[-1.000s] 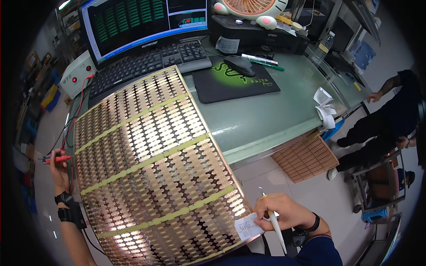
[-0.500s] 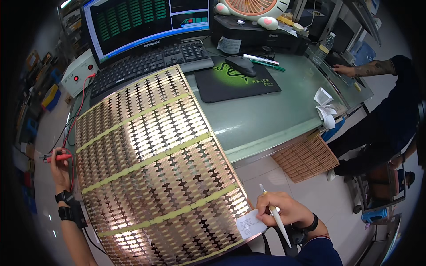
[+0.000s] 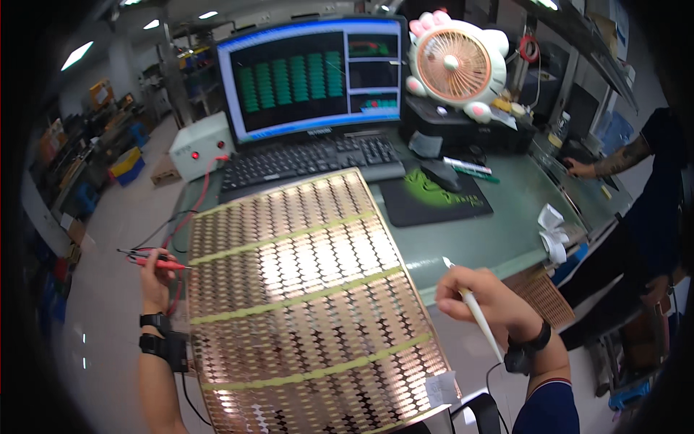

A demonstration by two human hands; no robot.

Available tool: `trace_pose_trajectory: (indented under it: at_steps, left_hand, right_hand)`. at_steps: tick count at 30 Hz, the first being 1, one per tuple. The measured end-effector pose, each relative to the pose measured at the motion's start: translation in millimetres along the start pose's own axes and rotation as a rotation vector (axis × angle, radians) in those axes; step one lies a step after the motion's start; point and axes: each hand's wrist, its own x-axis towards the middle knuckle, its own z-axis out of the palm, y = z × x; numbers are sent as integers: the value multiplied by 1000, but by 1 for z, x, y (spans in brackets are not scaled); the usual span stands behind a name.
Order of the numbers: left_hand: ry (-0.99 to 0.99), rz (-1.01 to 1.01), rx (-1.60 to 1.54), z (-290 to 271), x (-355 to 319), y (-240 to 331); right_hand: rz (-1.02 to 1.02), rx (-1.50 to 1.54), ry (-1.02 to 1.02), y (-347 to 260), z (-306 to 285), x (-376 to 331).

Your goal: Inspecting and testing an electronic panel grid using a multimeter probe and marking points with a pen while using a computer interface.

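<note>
Copper-coloured patterned rectangular panel (image 3: 329,307) overhangs the green-topped desk (image 3: 463,230) at near left, probably for support; the left hand (image 3: 154,281) grips a slim red probe (image 3: 168,265) beside it, the right hand (image 3: 486,295) a white pen-shaped tool (image 3: 483,325) further right.

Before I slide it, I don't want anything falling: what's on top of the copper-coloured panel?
A paper slip lies on the panel, at its near right corner. What's beneath the slip is covered; the near left corner is out of view.
</note>
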Motion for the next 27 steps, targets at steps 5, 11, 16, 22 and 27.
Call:
trace_pose_trajectory:
  at_steps: [5, 11, 16, 22, 27]
  left_hand:
    - [8, 30, -43, -4, -6, 1]
    - [6, 29, -44, 10, -5, 5]
    - [9, 23, -44, 4, -5, 3]
    - [14, 0, -60, 2, -7, 6]
    - [10, 4, -61, 4, -7, 5]
  right_hand:
    - [-244, -297, -126, 0, 17, 132]
    - [-458, -869, 7, 41, 64, 261]
    - [-432, -892, 5, 58, 88, 301]
    - [-434, -949, 39, 70, 95, 304]
    - [-363, -942, 18, 70, 96, 305]
